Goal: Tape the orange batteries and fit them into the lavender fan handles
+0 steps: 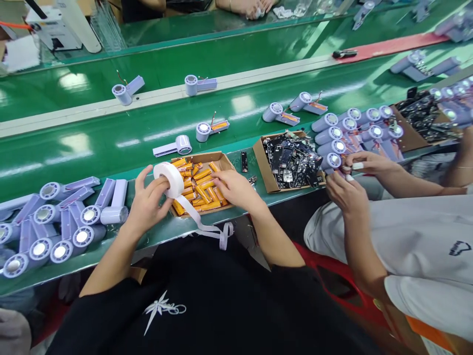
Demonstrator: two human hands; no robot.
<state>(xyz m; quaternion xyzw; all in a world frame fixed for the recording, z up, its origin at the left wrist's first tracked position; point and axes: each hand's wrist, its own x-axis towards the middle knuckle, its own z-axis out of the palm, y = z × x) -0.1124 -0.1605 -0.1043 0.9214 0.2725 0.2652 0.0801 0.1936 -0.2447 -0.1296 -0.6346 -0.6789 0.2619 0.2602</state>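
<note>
A roll of white tape [169,178] is gripped in my left hand [148,199], with fingers through and around its core. From the roll a loose strip [199,222] trails right and curls at the table's front edge. Beneath lies a cardboard box [226,160] of orange cylindrical batteries [201,190]. My right hand [238,187] reaches over the box's right side, its thumb and fingers apart and fingertips at the batteries. Whether one battery is between them is hard to make out. Just behind the box lies a lavender fan-like housing [183,144] with a flat handle.
Many lavender housings [83,235] lie at the left. To the right stand a box of black circuit boards [286,158] and more housings [330,133]. A co-worker's hands [349,190] work close by. Behind runs a green belt [148,118] carrying several housings.
</note>
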